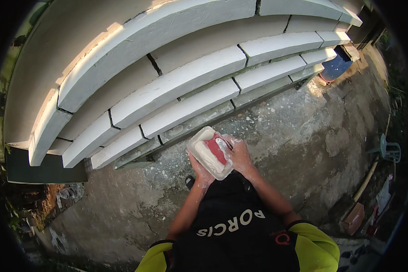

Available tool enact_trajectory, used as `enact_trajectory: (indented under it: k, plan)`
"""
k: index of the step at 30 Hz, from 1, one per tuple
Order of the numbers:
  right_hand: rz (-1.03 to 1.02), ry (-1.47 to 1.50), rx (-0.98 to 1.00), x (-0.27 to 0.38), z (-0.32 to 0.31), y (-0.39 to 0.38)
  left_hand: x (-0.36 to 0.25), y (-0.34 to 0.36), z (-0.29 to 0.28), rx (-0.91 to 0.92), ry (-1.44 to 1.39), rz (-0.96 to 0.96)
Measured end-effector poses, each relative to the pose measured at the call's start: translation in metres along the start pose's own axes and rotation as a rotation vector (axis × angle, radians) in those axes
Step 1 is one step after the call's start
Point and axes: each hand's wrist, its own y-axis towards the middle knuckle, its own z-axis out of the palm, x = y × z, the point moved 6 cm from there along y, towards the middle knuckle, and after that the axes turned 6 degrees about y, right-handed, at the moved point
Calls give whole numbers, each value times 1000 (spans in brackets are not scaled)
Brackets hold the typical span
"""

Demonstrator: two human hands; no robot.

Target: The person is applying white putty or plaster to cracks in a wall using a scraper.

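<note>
In front of the person's waist, above the concrete ground [276,131], a pale tub [194,140] is held between the two hands. It is roughly rectangular with rounded corners, and tilted so that its long side runs from upper left to lower right. The left hand [199,167] grasps the tub from its lower left side, the thumb side showing along the wall; the rest of the fingers are hidden underneath. The right hand [236,155], at the tub's right edge, is closed on a red tool [216,152], which lies over the right half of the tub's opening. Whether the right hand also touches the rim cannot be told. White paste [205,154] fills the left part of the tub, directly beside the tool, and white smears mark the right hand and wrist.

Beyond the tub, well apart from both hands, curved white ledges [181,102] rise in tiers, with dark gaps between their sections. Below the hands is the dark front of the person's shirt [231,226], with yellow-green sleeves [316,247]. Far to the right stand a blue container [335,65] and a green plastic chair [390,150].
</note>
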Motion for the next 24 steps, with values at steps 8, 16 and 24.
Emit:
enact_trajectory:
  k: [8,16,24]
  plan:
    - [280,526,21,-29,-18,12,-1,-3,18,-6,-27,40]
    - [283,648,40,-28,-24,11,5,2,21,26,-96,-5]
    - [206,508,-32,-28,-27,23,-5,2,17,19,-95,12]
